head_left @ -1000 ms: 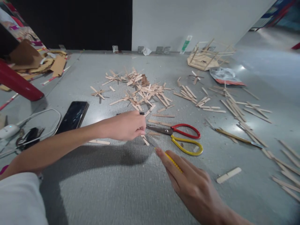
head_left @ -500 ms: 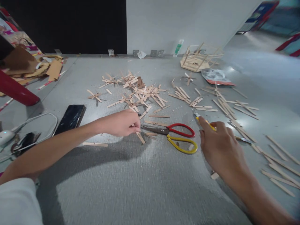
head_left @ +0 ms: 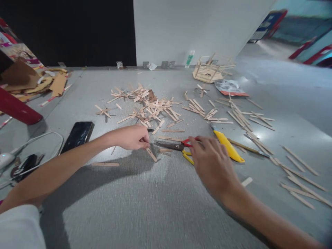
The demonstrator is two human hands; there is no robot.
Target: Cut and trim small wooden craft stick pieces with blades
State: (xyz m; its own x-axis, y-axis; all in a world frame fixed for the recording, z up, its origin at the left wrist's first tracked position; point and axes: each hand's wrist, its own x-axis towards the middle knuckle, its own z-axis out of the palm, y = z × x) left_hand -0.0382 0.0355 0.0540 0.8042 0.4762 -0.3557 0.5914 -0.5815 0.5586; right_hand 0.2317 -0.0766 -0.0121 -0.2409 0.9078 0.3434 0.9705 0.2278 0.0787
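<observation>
My left hand (head_left: 133,137) is closed in a pinch on a short wooden craft stick (head_left: 151,154), which slants down towards the floor. To its right lies a pair of scissors (head_left: 171,145) with dark blades and red and yellow handles, the blades pointing at my left hand. My right hand (head_left: 211,160) is over the handles, its fingers curled on the red loop and hiding most of both loops. Just beyond that hand rests a yellow tool (head_left: 228,146) with a slim greyish tip; its exact kind is unclear.
A heap of craft sticks (head_left: 155,107) spreads ahead, with more sticks (head_left: 241,119) to the right. A phone (head_left: 77,136) and a white cable (head_left: 55,133) lie left. Near the wall stand a stick frame (head_left: 207,74) and a glue tube (head_left: 190,58). A thin brush-like tool (head_left: 249,148) lies right.
My right hand has left the yellow tool, which now lies on the floor, and moved left onto the scissors' handles. My left hand keeps its pinch on the craft stick.
</observation>
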